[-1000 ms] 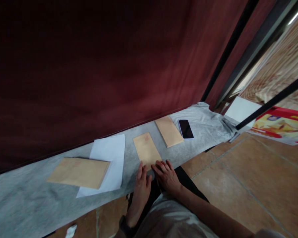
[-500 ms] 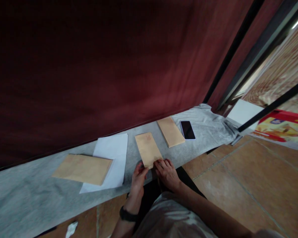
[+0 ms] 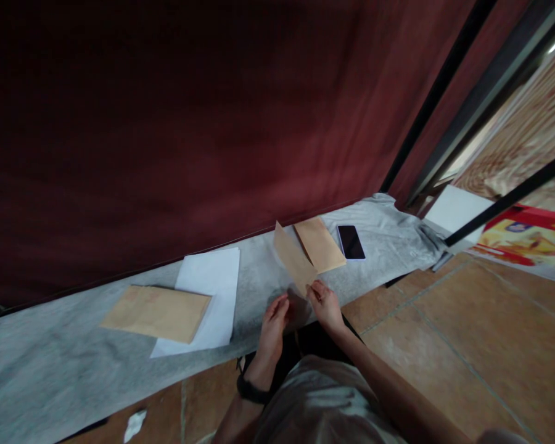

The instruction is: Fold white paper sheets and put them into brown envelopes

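Observation:
Between finger and thumb, my right hand (image 3: 324, 303) grips the lower end of a brown envelope (image 3: 294, 256), which is lifted and tilted above the grey cloth. My left hand (image 3: 274, 320) is just left of it, apart from the envelope, fingers curled; whether it holds anything is too small to tell. Behind the raised envelope lies a brown envelope stack (image 3: 322, 245), with a phone (image 3: 351, 242) to its right. Farther left, more brown envelopes (image 3: 157, 312) rest partly on white paper sheets (image 3: 216, 277).
Grey cloth (image 3: 50, 364) covers the long narrow surface. A dark red panel (image 3: 189, 154) rises behind it. Black poles (image 3: 437, 92), a white box (image 3: 457, 213) and a red and yellow package (image 3: 531, 240) are at the right. Crumpled tissue (image 3: 134, 425) lies on the tiled floor.
The envelope has come up off the cloth and moved right with my right hand. My left hand has let go of it and shifted slightly right.

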Tool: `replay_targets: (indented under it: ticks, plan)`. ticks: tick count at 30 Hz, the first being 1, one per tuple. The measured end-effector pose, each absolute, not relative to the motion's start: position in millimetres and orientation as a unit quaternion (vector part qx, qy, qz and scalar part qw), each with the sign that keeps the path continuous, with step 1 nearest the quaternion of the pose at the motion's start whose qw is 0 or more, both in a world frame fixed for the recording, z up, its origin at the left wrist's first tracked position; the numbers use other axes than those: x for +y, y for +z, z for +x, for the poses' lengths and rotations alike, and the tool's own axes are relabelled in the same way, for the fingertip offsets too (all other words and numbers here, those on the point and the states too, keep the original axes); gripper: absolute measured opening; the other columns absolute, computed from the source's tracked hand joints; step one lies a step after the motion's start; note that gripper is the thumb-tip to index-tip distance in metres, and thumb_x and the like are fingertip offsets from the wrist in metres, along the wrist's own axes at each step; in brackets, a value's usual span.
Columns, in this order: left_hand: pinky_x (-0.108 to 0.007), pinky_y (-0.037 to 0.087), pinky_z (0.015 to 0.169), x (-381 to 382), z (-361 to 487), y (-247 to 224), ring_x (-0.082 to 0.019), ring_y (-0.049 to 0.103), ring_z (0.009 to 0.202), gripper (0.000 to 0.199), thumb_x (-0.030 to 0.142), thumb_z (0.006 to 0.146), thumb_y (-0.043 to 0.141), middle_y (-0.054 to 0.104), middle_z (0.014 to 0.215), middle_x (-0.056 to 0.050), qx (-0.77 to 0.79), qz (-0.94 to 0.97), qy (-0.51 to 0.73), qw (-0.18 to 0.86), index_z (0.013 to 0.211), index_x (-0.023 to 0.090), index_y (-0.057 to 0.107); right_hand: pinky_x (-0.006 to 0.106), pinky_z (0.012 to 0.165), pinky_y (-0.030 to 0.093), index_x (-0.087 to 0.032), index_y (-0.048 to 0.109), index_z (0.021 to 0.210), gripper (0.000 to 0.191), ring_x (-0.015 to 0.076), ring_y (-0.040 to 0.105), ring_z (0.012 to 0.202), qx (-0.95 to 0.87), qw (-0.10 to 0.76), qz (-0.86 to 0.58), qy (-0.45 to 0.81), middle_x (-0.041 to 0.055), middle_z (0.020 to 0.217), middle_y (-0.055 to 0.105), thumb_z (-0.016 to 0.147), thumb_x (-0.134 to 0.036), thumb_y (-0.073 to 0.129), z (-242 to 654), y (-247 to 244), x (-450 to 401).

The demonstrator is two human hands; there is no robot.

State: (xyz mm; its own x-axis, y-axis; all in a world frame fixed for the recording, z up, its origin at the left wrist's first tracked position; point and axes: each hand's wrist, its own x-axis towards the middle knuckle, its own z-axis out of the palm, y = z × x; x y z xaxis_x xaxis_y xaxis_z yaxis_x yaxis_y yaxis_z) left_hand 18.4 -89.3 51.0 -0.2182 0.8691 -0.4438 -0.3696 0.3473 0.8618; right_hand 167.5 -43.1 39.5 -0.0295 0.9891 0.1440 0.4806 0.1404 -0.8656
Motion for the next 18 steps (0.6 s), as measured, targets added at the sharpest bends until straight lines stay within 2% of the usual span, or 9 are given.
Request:
replay_targets:
  ticks: [2, 5, 7, 10, 14, 18]
  plan:
    - [-0.033, 0.055, 0.080, -89, 23, 48, -0.023, 0.071, 0.096, 0.052, 0.050, 0.066, 0.085, 0.075, 0.110, -0.010, 0.557, 0.209, 0.524, 0.609, 0.106, 0.019, 0.073, 0.028, 0.063, 0.048, -0.021, 0.061, 0.067, 0.041, 0.0172, 0.060, 0.064, -0.547, 0.456, -0.554, 0.431, 0.0015, 0.065, 0.062, 0.094, -0.050, 0.052, 162, 36, -45]
    - [-0.032, 0.055, 0.080, -87, 28, 44, -0.021, 0.071, 0.089, 0.050, 0.049, 0.061, 0.088, 0.076, 0.101, -0.007, 0.537, 0.208, 0.532, 0.621, 0.098, 0.018, 0.073, 0.028, 0.061, 0.049, -0.020, 0.062, 0.068, 0.042, 0.0151, 0.058, 0.059, -0.387, 0.490, -0.510, 0.591, -0.0017, 0.060, 0.062, 0.076, -0.060, 0.070, 149, 29, -53]
    - [-0.029, 0.054, 0.073, -86, 26, 40, -0.018, 0.071, 0.079, 0.047, 0.048, 0.060, 0.088, 0.076, 0.091, -0.005, 0.543, 0.212, 0.530, 0.616, 0.092, 0.017, 0.072, 0.027, 0.061, 0.051, -0.019, 0.063, 0.070, 0.044, 0.0141, 0.060, 0.057, -0.323, 0.487, -0.492, 0.645, -0.0020, 0.061, 0.064, 0.065, -0.060, 0.079, 142, 26, -57]
    - [-0.023, 0.048, 0.059, -83, 18, 34, -0.013, 0.065, 0.064, 0.044, 0.045, 0.059, 0.088, 0.073, 0.077, -0.002, 0.566, 0.229, 0.515, 0.602, 0.086, 0.016, 0.070, 0.029, 0.062, 0.054, -0.019, 0.063, 0.073, 0.047, 0.0151, 0.064, 0.057, -0.290, 0.473, -0.480, 0.680, -0.0007, 0.064, 0.067, 0.059, -0.059, 0.083, 138, 25, -61]
    - [-0.022, 0.043, 0.051, -80, 0, 29, -0.011, 0.059, 0.053, 0.042, 0.046, 0.059, 0.086, 0.068, 0.064, 0.000, 0.599, 0.268, 0.482, 0.580, 0.080, 0.015, 0.068, 0.032, 0.069, 0.058, -0.017, 0.066, 0.081, 0.044, 0.0182, 0.070, 0.065, -0.264, 0.414, -0.464, 0.737, 0.0043, 0.076, 0.074, 0.063, -0.054, 0.082, 144, 22, -64]
    - [-0.022, 0.042, 0.048, -77, -16, 25, -0.011, 0.057, 0.048, 0.035, 0.043, 0.061, 0.081, 0.065, 0.059, 0.002, 0.636, 0.305, 0.441, 0.555, 0.078, 0.017, 0.064, 0.035, 0.067, 0.059, -0.016, 0.070, 0.092, 0.040, 0.0207, 0.071, 0.069, -0.392, 0.352, -0.503, 0.685, 0.0072, 0.083, 0.075, 0.085, -0.054, 0.060, 158, 10, -72]
